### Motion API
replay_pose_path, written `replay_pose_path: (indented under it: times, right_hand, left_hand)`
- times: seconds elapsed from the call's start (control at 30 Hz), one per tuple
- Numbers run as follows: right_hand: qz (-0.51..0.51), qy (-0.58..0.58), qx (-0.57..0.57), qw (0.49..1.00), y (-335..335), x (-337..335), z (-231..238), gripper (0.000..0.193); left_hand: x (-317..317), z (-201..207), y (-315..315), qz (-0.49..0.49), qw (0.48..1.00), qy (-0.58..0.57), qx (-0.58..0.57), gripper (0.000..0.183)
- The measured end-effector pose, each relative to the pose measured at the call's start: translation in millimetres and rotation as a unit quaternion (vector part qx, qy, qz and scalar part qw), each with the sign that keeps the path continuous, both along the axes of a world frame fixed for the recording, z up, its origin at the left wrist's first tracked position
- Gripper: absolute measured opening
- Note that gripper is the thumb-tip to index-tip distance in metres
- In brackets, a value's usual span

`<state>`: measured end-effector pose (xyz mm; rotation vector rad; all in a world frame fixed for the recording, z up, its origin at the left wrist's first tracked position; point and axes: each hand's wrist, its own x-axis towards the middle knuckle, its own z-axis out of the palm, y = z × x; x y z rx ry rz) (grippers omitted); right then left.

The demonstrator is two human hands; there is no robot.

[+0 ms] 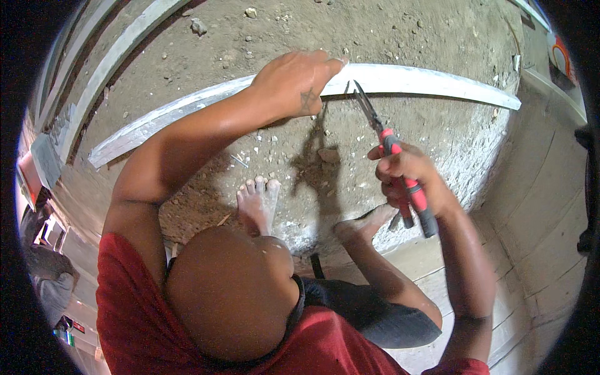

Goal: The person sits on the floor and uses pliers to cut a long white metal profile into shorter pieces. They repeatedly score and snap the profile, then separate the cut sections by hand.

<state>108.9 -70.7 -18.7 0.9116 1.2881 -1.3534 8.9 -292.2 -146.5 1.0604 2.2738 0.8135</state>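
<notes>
A long, narrow white board (pixel 400 78) lies across the view above the dirt, looking curved through the lens. My left hand (pixel 297 81) is closed over its middle, fingers bent round the far edge. In my right hand (pixel 405 172) is a pair of long-nose pliers (pixel 392 144) with red and black handles. Their jaws point up and left, ending at the board's near edge, with the tips slightly apart. Beside the tips a thin dark nail-like piece or shadow shows at the board; I cannot tell which.
Bare dirt ground (pixel 437 37) with pebbles spreads around the board. Thin nail-like pieces (pixel 239 161) lie left of my feet. More long pale boards (pixel 119 65) lie at the far left. A plank wall (pixel 537 206) rises on the right, and an orange-handled object (pixel 562 56) sits at the upper right.
</notes>
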Motion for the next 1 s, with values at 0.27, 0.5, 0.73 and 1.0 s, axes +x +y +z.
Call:
replay_pose_path:
  times: [0.27, 0.5, 0.73, 1.0]
  right_hand:
    - [-0.032, 0.081, 0.003, 0.996, -7.8, 36.1, -32.9, 0.057]
    - [0.024, 0.078, 0.034, 0.996, -5.7, 21.5, -31.1, 0.059]
    - [-0.005, 0.021, 0.068, 0.997, -15.3, 1.1, -14.2, 0.048]
    - [-0.013, -0.035, 0.048, 0.998, -14.8, -14.9, -5.9, 0.052]
  left_hand:
    - [-6.0, -23.2, -0.5, -0.012, 0.997, -0.075, -0.015, 0.049]
    - [-8.9, -15.2, 4.9, -0.008, 0.991, -0.121, -0.054, 0.053]
    - [-17.6, -13.6, 9.9, -0.007, 0.985, -0.148, -0.089, 0.045]
    - [-3.8, -12.7, 11.6, 0.034, 0.993, -0.096, -0.062, 0.042]
